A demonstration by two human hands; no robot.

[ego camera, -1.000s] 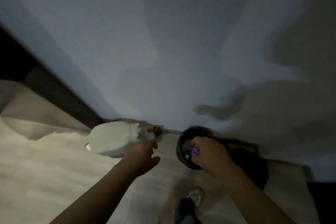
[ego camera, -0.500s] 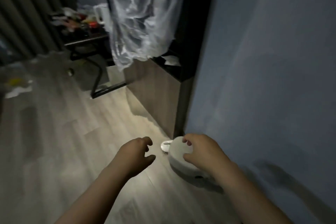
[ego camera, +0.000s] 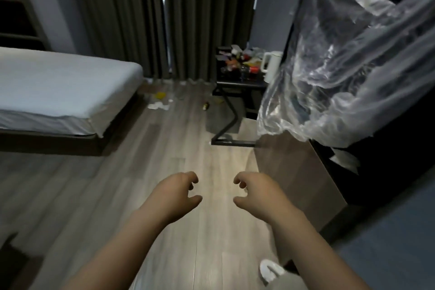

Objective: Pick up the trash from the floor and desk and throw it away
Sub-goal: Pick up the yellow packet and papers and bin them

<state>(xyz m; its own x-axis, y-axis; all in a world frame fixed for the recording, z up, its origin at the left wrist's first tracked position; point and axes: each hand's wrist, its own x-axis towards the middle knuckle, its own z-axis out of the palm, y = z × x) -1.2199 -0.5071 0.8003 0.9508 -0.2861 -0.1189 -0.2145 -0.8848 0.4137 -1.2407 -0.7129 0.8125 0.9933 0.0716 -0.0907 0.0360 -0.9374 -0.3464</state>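
both hands, left hand (ego camera: 174, 195) and right hand (ego camera: 256, 193), hang loosely curled, holding nothing, above the floor (ego camera: 164, 148); litter (ego camera: 159, 106) lies by the bed (ego camera: 58, 87)

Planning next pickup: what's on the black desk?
A white kettle, bottles and colourful wrappers crowd the desk; its right end is hidden behind the hanging clear plastic.

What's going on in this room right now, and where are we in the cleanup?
A person faces into the room with both arms out. The left hand and the right hand are loosely curled and hold nothing. Trash lies ahead: white paper scraps and a yellow piece on the floor by the bed, a small dark item near the desk, and clutter on it beside a white kettle.
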